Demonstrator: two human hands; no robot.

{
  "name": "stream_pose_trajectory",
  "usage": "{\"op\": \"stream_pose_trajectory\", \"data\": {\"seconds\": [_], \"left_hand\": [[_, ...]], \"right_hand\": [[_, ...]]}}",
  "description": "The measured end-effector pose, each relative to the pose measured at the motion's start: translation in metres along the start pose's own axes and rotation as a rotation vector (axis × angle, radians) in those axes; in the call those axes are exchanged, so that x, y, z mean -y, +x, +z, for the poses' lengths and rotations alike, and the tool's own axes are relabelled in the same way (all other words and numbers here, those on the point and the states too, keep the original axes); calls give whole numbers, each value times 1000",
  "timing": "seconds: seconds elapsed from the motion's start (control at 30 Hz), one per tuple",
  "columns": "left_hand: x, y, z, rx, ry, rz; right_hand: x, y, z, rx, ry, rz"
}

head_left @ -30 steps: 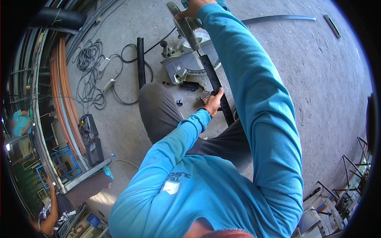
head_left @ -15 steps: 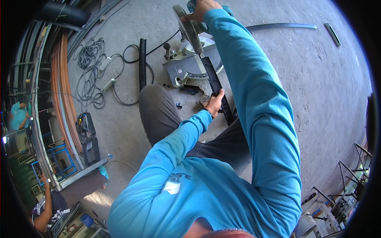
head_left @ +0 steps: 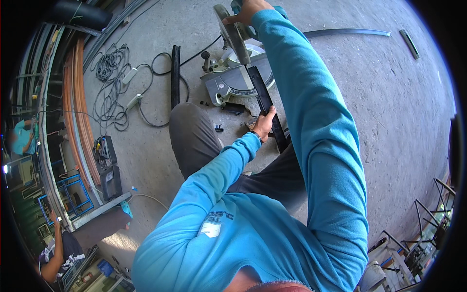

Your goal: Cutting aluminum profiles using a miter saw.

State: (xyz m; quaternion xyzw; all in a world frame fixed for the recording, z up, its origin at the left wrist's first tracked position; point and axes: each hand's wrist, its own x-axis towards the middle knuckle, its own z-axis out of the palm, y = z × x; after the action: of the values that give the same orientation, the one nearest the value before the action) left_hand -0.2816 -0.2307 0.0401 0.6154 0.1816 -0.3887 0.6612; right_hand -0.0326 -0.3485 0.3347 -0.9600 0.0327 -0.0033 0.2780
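My right hand grips the handle of a teal-and-grey mitre saw standing on the floor beyond my knees; the blade guard hangs just above the far end of a black metal profile. My left hand is closed around that profile's near part, lower down toward my legs, while its far end lies on the saw's base. Small black offcuts lie on the floor beside the saw. Whether the blade touches the profile I cannot tell.
Another black profile lies left of the saw, near coiled cables and power strips. Long metal and copper-coloured bars line the left, with an open tool case and two other people. A long strip and metal frames are on the right.
Since a second ago my right hand and the saw head have shifted slightly right and down in view. My left hand keeps its grip on the profile with little movement.
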Motion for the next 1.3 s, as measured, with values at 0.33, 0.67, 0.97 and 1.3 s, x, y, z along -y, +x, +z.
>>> {"op": "stream_pose_trajectory", "data": {"seconds": [0.33, 0.67, 0.97, 1.3], "left_hand": [[-3, -22, 9, -2, -34, 15], [-19, -17, 9, 17, -1, -18], [-14, -10, 6, 34, -9, 4], [-18, -12, 9, -13, 12, -43]], "right_hand": [[-12, 2, 3, -12, -6, -7], [-15, -3, 5, -52, 3, -7], [-12, -9, 2, -7, 15, 12], [-17, -8, 5, -14, 21, 21]]}}
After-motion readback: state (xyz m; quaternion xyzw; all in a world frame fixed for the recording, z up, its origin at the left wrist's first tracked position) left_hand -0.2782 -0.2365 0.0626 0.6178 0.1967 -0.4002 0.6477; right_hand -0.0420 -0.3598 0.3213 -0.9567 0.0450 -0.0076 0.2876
